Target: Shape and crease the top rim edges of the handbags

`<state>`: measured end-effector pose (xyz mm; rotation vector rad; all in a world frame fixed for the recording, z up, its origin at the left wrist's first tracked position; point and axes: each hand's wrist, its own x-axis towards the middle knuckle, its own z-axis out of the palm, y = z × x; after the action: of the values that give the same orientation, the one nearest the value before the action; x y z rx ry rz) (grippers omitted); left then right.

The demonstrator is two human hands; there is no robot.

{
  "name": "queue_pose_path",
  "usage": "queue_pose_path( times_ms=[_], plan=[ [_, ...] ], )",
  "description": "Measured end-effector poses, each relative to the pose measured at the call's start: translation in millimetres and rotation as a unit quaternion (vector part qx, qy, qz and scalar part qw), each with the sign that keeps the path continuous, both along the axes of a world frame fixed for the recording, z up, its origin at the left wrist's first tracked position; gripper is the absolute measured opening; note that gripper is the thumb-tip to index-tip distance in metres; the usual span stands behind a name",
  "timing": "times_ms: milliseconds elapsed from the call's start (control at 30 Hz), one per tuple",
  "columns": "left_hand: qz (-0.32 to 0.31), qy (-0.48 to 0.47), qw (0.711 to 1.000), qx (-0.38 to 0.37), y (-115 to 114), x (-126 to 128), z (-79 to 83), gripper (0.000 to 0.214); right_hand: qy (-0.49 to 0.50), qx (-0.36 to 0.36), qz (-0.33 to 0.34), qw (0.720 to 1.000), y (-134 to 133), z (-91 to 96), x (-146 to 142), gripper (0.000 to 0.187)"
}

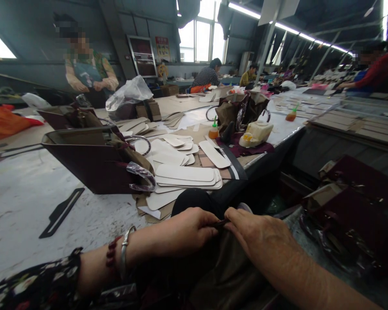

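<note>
My left hand and my right hand meet at the bottom middle, both pinching the top edge of a dark brown bag piece that lies in my lap. The fingers of each hand are closed on that edge, almost touching each other. A silver bangle and a red bead bracelet sit on my left wrist. Just beyond my hands lies a stack of white oblong board pieces on the work table.
A dark maroon bag stands on the table at left. Glue bottles, a brown bag and a white jug stand farther back. More maroon bags are piled low at right. Other people work at tables behind.
</note>
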<state>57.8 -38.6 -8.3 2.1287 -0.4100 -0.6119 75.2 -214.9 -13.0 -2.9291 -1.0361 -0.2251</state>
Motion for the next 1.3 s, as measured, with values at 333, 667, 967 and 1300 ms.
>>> queue_pose_path(
  times_ms=[333, 667, 967, 1300],
  plan=[
    [-0.028, -0.003, 0.999, 0.021, -3.1, 8.4, 3.2, 0.021, 0.029, -0.058, 0.032, 0.997, 6.7, 7.2, 3.4, 0.012],
    [0.041, 0.139, 0.971, -0.189, -5.5, 11.1, -13.7, 0.03, -0.112, 0.218, 0.054, 0.968, -35.5, 3.2, -14.7, 0.029],
    [0.073, 0.064, 0.988, -0.122, -27.3, -11.6, 14.8, 0.028, 0.423, 0.23, -0.054, 0.875, -72.5, 16.9, -24.3, 0.026],
    [0.031, -0.207, 0.978, 0.011, -39.0, -44.0, 91.5, 0.029, 0.213, 0.184, 0.077, 0.956, -98.3, 80.9, -6.0, 0.027]
  ],
)
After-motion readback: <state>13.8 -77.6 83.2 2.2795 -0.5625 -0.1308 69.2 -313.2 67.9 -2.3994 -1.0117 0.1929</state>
